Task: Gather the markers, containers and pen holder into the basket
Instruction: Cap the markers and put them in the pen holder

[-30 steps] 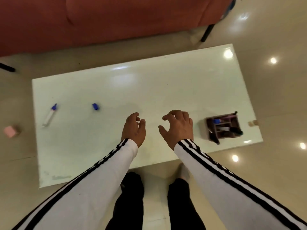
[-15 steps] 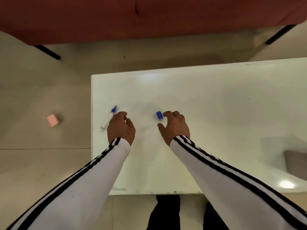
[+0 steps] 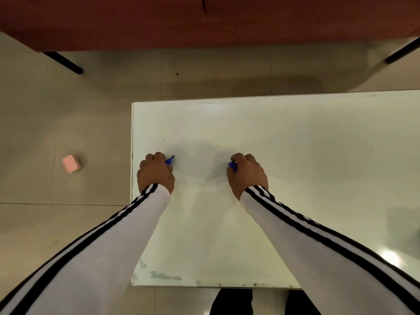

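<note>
Since half a second ago both hands have closed. The left hand (image 3: 155,176) now has the marker (image 3: 170,160) in its fist, and the right hand (image 3: 247,173) pinches the cap (image 3: 232,165) it was only touching.

The sofa (image 3: 204,19) spans 12 o'clock, with a strip of floor (image 3: 68,110) between it and the far edge of the table (image 3: 295,178). The table runs out of frame at 3. Its left edge passes just beside the left wrist and its near edge lies at 6. White top stretches wide between the hands and on toward 3.

The sleeves (image 3: 102,246) rise from 7 and 5. Both hands are knuckles up. The left hand's fingers curl round the marker, and only its blue tip pokes out toward 1. The cap shows at the right hand's 10 o'clock side. A pink box (image 3: 71,164) sits on the floor at 9, well apart from the table.
</note>
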